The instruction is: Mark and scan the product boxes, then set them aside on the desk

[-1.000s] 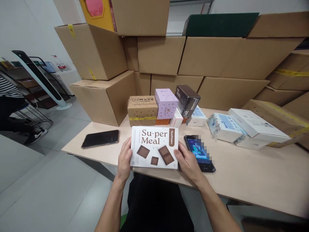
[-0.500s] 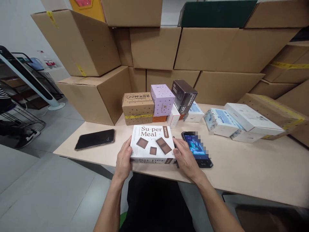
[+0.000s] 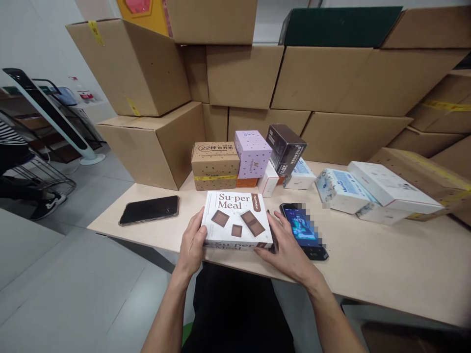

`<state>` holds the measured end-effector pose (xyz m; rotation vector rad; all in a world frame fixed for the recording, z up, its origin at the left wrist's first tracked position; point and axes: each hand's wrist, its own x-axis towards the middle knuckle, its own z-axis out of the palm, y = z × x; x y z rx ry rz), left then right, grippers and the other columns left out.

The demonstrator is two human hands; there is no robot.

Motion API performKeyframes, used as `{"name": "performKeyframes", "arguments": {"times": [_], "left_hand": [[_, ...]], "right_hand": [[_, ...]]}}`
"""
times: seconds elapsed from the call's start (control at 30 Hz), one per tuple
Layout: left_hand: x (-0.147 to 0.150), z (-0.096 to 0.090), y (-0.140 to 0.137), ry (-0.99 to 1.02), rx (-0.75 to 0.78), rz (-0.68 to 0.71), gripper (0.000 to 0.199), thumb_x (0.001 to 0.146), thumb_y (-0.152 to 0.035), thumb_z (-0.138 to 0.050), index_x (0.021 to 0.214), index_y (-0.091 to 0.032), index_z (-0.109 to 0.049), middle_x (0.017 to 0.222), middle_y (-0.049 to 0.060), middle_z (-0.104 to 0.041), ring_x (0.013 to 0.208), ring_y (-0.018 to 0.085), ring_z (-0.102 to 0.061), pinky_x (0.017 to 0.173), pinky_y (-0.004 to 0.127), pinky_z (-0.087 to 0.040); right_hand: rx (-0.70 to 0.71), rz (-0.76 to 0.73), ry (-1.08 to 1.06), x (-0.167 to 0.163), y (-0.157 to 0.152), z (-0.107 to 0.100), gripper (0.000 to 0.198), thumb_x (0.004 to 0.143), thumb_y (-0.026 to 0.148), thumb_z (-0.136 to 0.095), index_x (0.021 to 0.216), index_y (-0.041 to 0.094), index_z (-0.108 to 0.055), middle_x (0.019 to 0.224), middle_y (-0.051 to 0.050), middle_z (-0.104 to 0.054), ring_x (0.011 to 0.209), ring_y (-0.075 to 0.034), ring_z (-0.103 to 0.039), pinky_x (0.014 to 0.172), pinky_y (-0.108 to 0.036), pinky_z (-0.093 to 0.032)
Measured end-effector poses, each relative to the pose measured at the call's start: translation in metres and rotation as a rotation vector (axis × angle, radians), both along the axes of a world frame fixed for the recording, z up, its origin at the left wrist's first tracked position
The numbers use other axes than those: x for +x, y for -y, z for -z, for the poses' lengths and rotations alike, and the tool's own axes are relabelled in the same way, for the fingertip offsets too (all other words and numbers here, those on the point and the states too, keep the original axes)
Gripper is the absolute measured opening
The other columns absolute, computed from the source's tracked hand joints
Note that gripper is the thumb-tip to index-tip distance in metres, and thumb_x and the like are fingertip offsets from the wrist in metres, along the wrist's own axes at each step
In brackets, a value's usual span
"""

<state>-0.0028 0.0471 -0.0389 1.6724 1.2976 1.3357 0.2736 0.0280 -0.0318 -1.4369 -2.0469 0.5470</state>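
A white Su-per Meal box with brown squares on its lid lies near the table's front edge. My left hand holds its left side, the thumb over the near left corner. My right hand wraps the near right corner, thumb across the front face and fingers along the right side. A dark handheld device with a lit, partly pixelated screen lies just right of that hand. To the left rests a black smartphone, its screen dark.
Small boxes stand behind: a brown carton, a lilac box and a dark brown box. White boxes lie at right. Stacked cardboard cartons wall off the back. A person's leg and shoe show at far left.
My right thumb has slid from the box's top down to its front face, and the right fingers have shifted. My left hand keeps its hold. The whole view has shifted slightly.
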Motion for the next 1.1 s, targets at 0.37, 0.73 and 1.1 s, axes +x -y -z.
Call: {"name": "performKeyframes", "arguments": {"times": [0.37,0.73,1.1], "left_hand": [[-0.0024,-0.0012,0.0000,-0.005,-0.002,-0.001,0.058,0.096,-0.053,-0.041,0.146,-0.024,-0.047,0.153,0.007,-0.046,0.143,0.031,-0.038,0.119,0.046,-0.029],[-0.0029,-0.0036,0.0008,0.050,-0.053,0.042,0.061,0.095,-0.051,-0.046,0.150,-0.024,-0.041,0.157,0.005,-0.041,0.148,0.030,-0.033,0.122,0.044,-0.025],[-0.0034,-0.0062,0.0011,0.142,-0.079,0.049,0.067,0.090,-0.054,-0.052,0.149,-0.025,-0.042,0.157,0.005,-0.042,0.150,0.031,-0.027,0.122,0.045,-0.026]], "right_hand": [[0.040,-0.024,-0.011,-0.0011,0.0004,0.0001,0.092,0.086,0.044,-0.066,0.159,0.036,-0.010,0.161,-0.006,-0.030,0.152,-0.034,-0.011,0.118,-0.061,-0.028],[0.077,-0.014,-0.030,0.0001,-0.0003,0.0017,0.091,0.088,0.044,-0.065,0.159,0.037,-0.009,0.160,-0.007,-0.032,0.151,-0.035,-0.016,0.117,-0.063,-0.028],[0.123,-0.032,-0.134,-0.0004,-0.0008,0.0002,0.089,0.087,0.047,-0.066,0.159,0.037,-0.013,0.162,-0.006,-0.031,0.147,-0.033,-0.031,0.118,-0.056,-0.034]]}}
